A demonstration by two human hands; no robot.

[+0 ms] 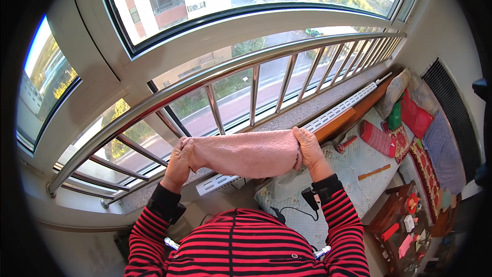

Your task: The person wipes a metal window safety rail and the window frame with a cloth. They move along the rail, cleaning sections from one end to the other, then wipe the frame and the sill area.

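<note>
A pink fleecy cloth [246, 154] is stretched between both my hands, folded over, with its lower edge sagging slightly. My left hand [180, 161] grips its left end, fingers and thumb pinching the fabric. At the right end, my right hand [308, 148] holds the other corner, where a small part of the cloth hangs down. Behind the cloth runs a curved stainless steel railing [226, 70] with metal bars in front of the window. The cloth hides part of the stone sill [282, 117] and of the white radiator.
A white slotted radiator cover [217, 184] lies below the sill. To the right stands a bed with a pale quilted cover [307, 200], a wooden stick [374, 172] and a red pillow [417, 117]. A cluttered wooden table [384, 215] is at the lower right.
</note>
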